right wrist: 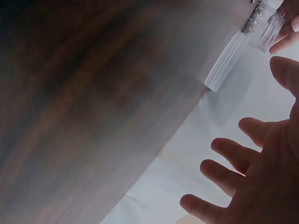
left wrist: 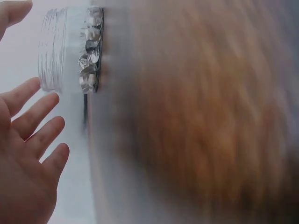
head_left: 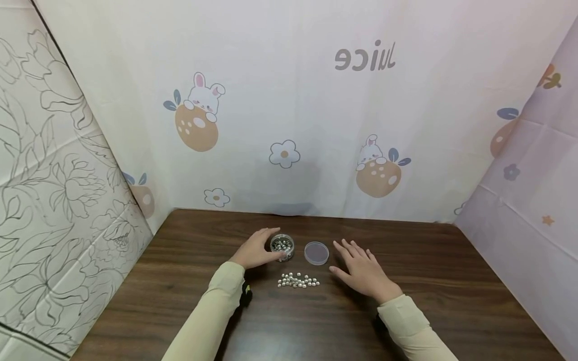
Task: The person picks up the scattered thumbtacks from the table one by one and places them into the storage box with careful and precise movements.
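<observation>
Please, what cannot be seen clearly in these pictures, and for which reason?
Jar: head view, near side partly covered by the left hand; right wrist view, cut off by the top edge.
Silvery beads inside it: head view, too small and crowded to count.
Table: left wrist view, grain blurred.
Right hand: right wrist view, cut off by the right edge.
Dark object: head view, partly hidden by the left sleeve.

- A small curtained-off work spot; whether it is within a home or a studio cannot be told.
- Dark wood-grain desk [head_left: 289, 321], closed in on 3 sides.
- Back curtain [head_left: 293, 100]: 2 rabbits [head_left: 204, 100] on orange fruits [head_left: 197, 133], 2 white flowers [head_left: 285, 154], mirrored lettering "Juice" [head_left: 365, 56].
- Left curtain [head_left: 54, 200]: outlined blossoms [head_left: 77, 188] and leaves.
- Right curtain [head_left: 533, 180]: creased, with a small star [head_left: 548, 220].
</observation>
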Available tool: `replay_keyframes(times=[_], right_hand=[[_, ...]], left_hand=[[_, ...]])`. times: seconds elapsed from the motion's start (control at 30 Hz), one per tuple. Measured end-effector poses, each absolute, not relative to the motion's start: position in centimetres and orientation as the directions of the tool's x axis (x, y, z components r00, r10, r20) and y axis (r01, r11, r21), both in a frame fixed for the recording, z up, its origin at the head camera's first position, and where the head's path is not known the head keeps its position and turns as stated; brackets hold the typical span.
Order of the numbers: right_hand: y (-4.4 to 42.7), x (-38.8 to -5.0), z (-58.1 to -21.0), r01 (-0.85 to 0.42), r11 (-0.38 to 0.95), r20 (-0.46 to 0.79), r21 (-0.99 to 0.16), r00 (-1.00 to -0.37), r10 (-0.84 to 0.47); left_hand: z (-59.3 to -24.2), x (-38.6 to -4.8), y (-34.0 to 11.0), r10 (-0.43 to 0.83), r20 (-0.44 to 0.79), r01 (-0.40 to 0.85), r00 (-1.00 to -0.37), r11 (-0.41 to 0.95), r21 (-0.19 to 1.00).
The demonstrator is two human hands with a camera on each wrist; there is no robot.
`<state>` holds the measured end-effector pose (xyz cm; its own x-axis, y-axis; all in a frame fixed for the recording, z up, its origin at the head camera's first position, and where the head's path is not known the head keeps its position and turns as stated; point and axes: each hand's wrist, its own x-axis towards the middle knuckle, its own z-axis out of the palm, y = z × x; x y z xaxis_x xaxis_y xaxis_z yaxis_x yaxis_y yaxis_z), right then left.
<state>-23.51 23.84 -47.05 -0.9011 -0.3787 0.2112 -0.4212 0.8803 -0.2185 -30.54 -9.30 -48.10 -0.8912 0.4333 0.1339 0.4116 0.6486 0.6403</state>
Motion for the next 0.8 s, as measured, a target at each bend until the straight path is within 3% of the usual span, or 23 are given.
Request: replay_keyframes(times=[0.47,0.8], right_hand=[[22.7,-22.9,-46.5,-0.468,0.849,0.225,-0.244,-0.879,-0.420],[21.8,-23.0,-46.3,-0.497,0.823,0.194,-0.276,-0.867,-0.458]], left_hand=[[-49.6,-31.0,-8.4,0.410,0.083,0.265,-0.908,0.411,0.872],[-50.3,-31.1,-8.5,0.429,0.051,0.214,-0.902,0.341,0.915]])
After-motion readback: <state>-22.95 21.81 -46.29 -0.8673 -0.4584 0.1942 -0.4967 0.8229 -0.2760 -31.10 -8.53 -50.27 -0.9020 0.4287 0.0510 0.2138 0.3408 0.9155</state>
